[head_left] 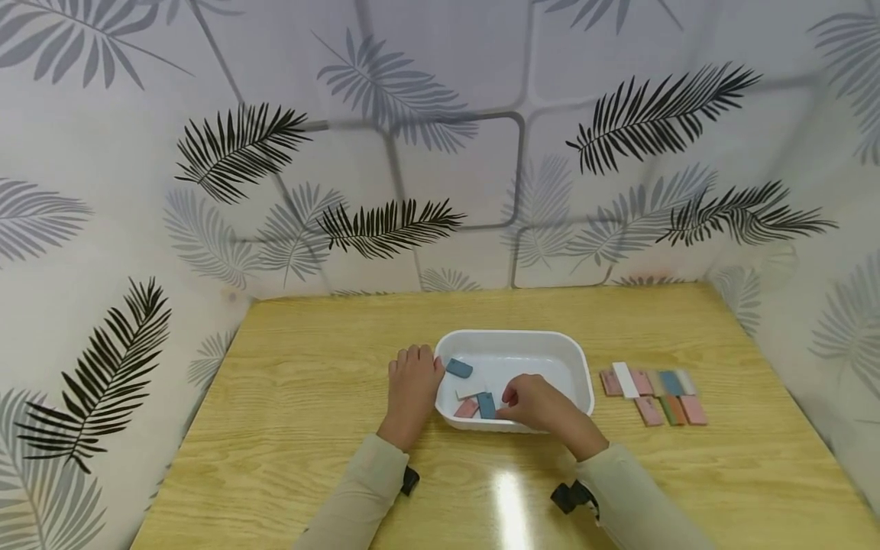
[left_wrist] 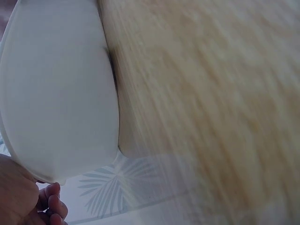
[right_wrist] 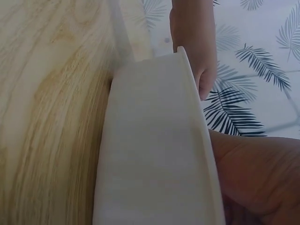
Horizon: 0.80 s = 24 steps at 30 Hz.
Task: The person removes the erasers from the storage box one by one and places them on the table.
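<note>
Inside the white plastic tray: right hand beside a flat blue rectangular piece

Just left of the right hand's fingertips, this blue piece lies on the floor of the tray. Its long axis runs roughly front to back, so one long edge faces these fingers; the right hand is the nearer one. Its fingers are bent and close together, but I cannot tell if they pinch something. The left hand holds the left rim, with fingers curled. A flat pink piece lies left of the blue piece; a second blue piece lies nearer to the left hand. On the wood-grain table, right of the tray, flat coloured pieces lie in two rows.
</note>
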Available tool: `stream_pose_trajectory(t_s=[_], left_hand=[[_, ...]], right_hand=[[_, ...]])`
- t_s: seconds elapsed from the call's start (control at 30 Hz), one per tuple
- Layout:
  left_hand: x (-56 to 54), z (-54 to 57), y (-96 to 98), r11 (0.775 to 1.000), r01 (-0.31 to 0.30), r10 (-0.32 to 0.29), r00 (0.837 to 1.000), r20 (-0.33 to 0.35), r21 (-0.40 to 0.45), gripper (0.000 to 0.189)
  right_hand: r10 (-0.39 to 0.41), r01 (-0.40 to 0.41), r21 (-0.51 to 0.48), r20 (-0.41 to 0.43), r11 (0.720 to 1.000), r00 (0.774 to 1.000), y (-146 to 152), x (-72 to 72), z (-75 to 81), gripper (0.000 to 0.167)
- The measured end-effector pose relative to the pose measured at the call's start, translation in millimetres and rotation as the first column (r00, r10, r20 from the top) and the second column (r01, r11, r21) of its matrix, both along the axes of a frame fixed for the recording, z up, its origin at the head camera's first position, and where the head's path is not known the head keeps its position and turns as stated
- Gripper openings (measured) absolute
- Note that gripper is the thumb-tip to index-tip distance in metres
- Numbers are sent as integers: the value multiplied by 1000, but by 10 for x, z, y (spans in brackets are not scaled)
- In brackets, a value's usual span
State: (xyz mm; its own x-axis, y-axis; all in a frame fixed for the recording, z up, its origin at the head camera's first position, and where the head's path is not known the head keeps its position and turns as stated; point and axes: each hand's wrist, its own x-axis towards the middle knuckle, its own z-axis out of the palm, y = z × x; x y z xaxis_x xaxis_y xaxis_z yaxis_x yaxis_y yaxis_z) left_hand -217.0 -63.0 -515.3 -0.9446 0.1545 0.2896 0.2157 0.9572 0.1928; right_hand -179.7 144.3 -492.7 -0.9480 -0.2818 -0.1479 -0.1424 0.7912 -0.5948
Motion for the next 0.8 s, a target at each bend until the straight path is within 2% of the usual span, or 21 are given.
stream_pose_trajectory(t_s=[0.23, 0.43, 0.8], left_hand=[[21, 5, -1, 1000, 6, -6, 1000, 5, 7, 25], [15, -8, -6, 1000, 0, 0, 1000, 5, 19, 24], [10, 9, -17, 1000, 8, -8, 1000, 2, 24, 24]], right_hand=[[6, -6, -12, 47, 1000, 999, -105, -57, -90, 22], [-46, 47, -6, 47, 999, 998, -235, -75, -81, 23], [-125, 122, 37, 128, 992, 984, -339, -130, -85, 26]])
